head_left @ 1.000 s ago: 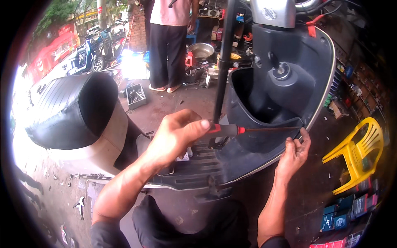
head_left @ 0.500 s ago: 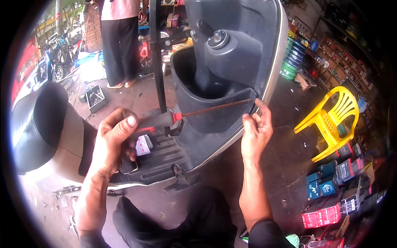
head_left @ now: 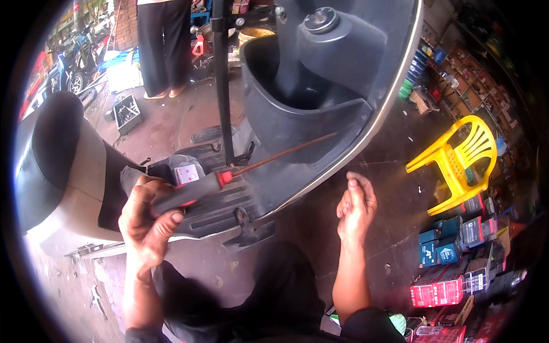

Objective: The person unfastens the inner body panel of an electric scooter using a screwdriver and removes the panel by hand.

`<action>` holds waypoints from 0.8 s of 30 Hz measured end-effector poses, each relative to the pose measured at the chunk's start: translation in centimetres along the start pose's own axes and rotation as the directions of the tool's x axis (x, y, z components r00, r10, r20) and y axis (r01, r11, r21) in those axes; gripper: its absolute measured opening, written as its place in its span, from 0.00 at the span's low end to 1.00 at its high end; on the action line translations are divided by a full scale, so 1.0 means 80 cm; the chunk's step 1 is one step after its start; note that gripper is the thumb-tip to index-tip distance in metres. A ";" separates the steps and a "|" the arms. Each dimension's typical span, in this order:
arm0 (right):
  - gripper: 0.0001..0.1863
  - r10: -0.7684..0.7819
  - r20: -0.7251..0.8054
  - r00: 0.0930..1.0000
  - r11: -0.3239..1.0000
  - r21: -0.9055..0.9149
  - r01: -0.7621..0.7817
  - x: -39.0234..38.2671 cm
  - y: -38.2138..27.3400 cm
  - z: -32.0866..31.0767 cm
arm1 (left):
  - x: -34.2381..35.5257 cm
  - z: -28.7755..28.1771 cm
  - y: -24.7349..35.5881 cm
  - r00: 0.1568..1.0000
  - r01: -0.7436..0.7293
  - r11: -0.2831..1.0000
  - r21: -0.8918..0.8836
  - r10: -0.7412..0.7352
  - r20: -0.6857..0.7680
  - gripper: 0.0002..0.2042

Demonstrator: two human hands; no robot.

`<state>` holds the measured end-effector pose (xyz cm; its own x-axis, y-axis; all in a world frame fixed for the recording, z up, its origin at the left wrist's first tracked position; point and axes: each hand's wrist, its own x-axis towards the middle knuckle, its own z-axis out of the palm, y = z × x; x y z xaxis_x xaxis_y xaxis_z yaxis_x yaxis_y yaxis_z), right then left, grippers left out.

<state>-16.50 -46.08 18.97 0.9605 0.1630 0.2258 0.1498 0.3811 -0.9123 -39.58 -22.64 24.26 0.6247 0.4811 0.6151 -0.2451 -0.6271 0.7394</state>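
Note:
My left hand [head_left: 146, 226] is closed round the grey and red handle of a long screwdriver [head_left: 200, 190]. Its thin rusty shaft points right and slightly up, across the dark inner leg shield [head_left: 337, 74] of a scooter. My right hand [head_left: 357, 206] is held right of the shield's pale edge, apart from the screwdriver tip. Its fingers are drawn together; whatever they may pinch is too small to make out. Below the screwdriver lies the ribbed footboard [head_left: 214, 212], with a small white and pink box [head_left: 187, 173] in clear plastic on it.
The scooter seat [head_left: 54, 148] stands at the left. A toolbox [head_left: 127, 114] lies on the floor behind, near a standing person [head_left: 164, 51]. A yellow plastic chair [head_left: 457, 163] is at the right, above stacked boxes [head_left: 437, 291]. A black upright post [head_left: 223, 86] rises beside the footboard.
The screwdriver, tip first at the shield's edge by my right fingers, has come down and toward me. My right hand has moved down, off the shield. The view has tilted lower.

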 end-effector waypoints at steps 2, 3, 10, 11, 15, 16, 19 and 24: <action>0.07 -0.003 0.114 0.993 0.999 0.047 -0.003 -0.009 -0.022 -0.003 | -0.010 -0.004 -0.014 0.982 0.188 0.972 -0.144 -0.185 0.032 0.16; 0.10 -0.128 0.238 0.963 0.989 0.100 0.107 -0.008 -0.040 0.005 | -0.018 -0.004 -0.025 0.964 0.266 0.946 -0.184 -0.261 0.048 0.16; 0.11 -0.447 0.831 0.330 0.860 0.299 0.414 -0.037 -0.162 0.125 | -0.046 0.009 -0.048 0.943 0.332 0.941 -0.070 -0.333 0.009 0.16; 0.11 -0.456 0.850 0.264 0.856 0.336 0.393 -0.039 -0.167 0.132 | -0.047 0.012 -0.046 0.944 0.329 0.942 -0.065 -0.329 0.011 0.16; 0.10 -0.477 0.871 0.116 0.848 0.421 0.321 -0.055 -0.170 0.152 | -0.053 0.024 -0.064 0.978 0.197 0.969 -0.152 -0.205 -0.040 0.16; 0.10 -0.483 0.870 0.103 0.849 0.436 0.299 -0.057 -0.168 0.156 | -0.054 0.024 -0.065 0.974 0.220 0.965 -0.146 -0.224 -0.017 0.16; 0.10 -0.501 0.862 0.080 0.846 0.468 0.256 -0.061 -0.163 0.161 | -0.051 0.019 -0.053 0.945 0.328 0.924 -0.195 -0.324 0.055 0.16; 0.09 -0.526 0.847 0.075 0.841 0.505 0.192 -0.070 -0.158 0.172 | -0.056 0.016 -0.058 0.943 0.331 0.913 -0.240 -0.328 0.054 0.16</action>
<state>-27.01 -39.28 33.94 -0.2059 0.5828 0.7861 0.1923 0.8117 -0.5515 -40.24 -22.66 17.72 0.7097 0.6261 0.3230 -0.1947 -0.2663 0.9440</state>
